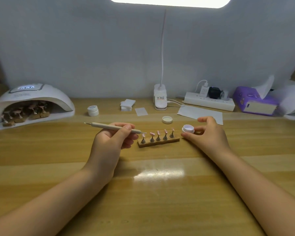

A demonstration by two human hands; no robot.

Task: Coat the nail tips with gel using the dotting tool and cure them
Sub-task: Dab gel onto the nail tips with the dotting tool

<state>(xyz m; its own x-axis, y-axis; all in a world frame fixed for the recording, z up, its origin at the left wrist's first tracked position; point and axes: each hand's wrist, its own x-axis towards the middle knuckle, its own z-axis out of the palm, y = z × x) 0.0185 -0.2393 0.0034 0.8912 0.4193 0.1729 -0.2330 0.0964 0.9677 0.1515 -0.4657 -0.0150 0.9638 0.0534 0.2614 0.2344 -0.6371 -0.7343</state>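
Your left hand is gripping the dotting tool, its tip touching the leftmost pink nail tip on the wooden stand on the bench. Your right hand is steadying the open gel jar between its fingertips, just right of the stand. More nail stands are sitting inside the curing lamp at far left.

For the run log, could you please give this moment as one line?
left hand: holds dotting tool at leftmost nail tip | right hand: steadies open gel jar | lid: off
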